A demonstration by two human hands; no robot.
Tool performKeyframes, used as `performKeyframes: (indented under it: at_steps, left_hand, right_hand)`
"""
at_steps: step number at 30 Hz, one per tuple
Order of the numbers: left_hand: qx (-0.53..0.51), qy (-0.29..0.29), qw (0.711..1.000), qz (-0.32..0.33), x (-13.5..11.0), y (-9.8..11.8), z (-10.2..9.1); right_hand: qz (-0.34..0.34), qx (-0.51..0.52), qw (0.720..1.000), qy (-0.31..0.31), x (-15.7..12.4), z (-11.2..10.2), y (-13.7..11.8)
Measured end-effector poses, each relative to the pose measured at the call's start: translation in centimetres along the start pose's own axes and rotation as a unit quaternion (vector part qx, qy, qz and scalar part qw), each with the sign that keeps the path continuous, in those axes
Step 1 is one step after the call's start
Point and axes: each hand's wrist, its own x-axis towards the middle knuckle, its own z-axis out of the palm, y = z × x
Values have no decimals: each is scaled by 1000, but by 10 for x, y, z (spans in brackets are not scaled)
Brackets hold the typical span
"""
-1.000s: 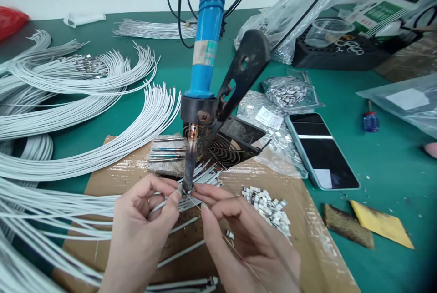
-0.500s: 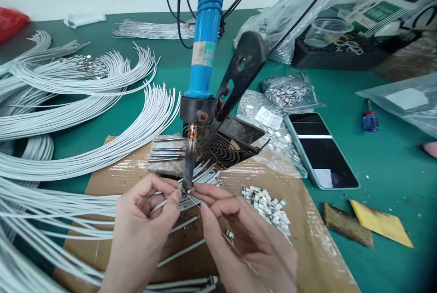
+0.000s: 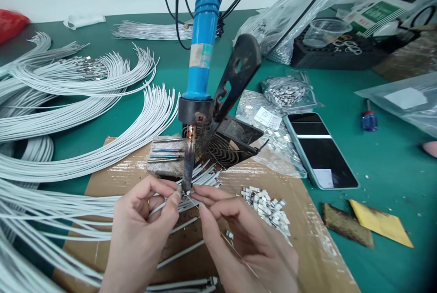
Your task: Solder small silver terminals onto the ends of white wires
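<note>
A blue-handled soldering iron point(image 3: 200, 68) hangs tip-down in a black stand point(image 3: 235, 77). Just left of its tip, my left hand point(image 3: 141, 227) is closed in a pinch on a white wire point(image 3: 157, 208). My right hand point(image 3: 247, 234) holds a thin strand of solder wire point(image 3: 251, 268) between thumb and fingers, its end reaching toward the iron's tip. Its extended forefinger lies close to a tiny metal piece point(image 3: 187, 192) under the tip; fingertips and iron partly hide that piece, so I cannot tell whether the finger touches it.
Cardboard point(image 3: 300, 220) lies beneath the hands, bearing a pile of small white connectors point(image 3: 266, 209). Bundles of white wires point(image 3: 85, 161) spread over the left. A phone point(image 3: 321, 152), a sponge piece point(image 3: 380, 223), a screwdriver point(image 3: 369, 120) and a bag of connectors point(image 3: 287, 90) lie on the right.
The soldering iron and its stand have shifted slightly left in view. Both hands keep nearly the same hold beneath the tip.
</note>
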Motion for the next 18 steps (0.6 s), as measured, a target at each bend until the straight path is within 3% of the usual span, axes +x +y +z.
performKeyframes:
  at_steps: [6,12,16,18]
  left_hand:
    - [-15,20,1000,-2,2,-1,-2]
    - [12,-39,999,8,4,-4,-6]
    - [-13,0,1000,0,3,-3,-4]
    - [-5,-7,1000,2,3,-2,-3]
  right_hand:
    - [-4,10,1000,-2,0,0,1]
    - [5,10,1000,-13,0,-2,2]
    - [13,1,1000,-11,1,-2,3]
    - [8,-1,1000,-10,1,-2,3]
